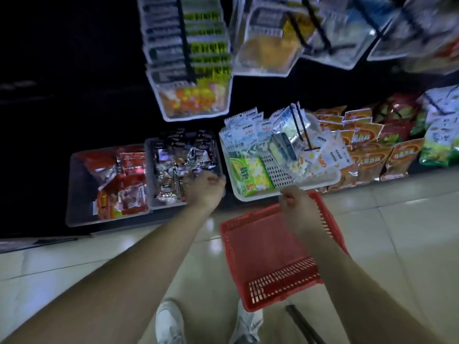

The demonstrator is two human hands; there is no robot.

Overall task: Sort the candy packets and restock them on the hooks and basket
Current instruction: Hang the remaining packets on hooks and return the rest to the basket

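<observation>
Head view: dim and blurred. The hanging packets (pixel 196 100) above both hands are cut off at the top. The left hand (pixel 206 189) curls at the rim of the grey basket (pixel 150 175); whether it grips anything cannot be told. The right hand (pixel 295 204) is fisted, with nothing visible in it, over the red basket (pixel 268 244). Just beyond it a green packet (pixel 250 177) lies flat in the white basket (pixel 263 196), long axis pointing away.

Red perforated plastic basket (pixel 270 247), glossy floor tiles (pixel 387 219), shiny, seemingly foil packets (pixel 181 165), white plastic tray (pixel 285 192)
</observation>
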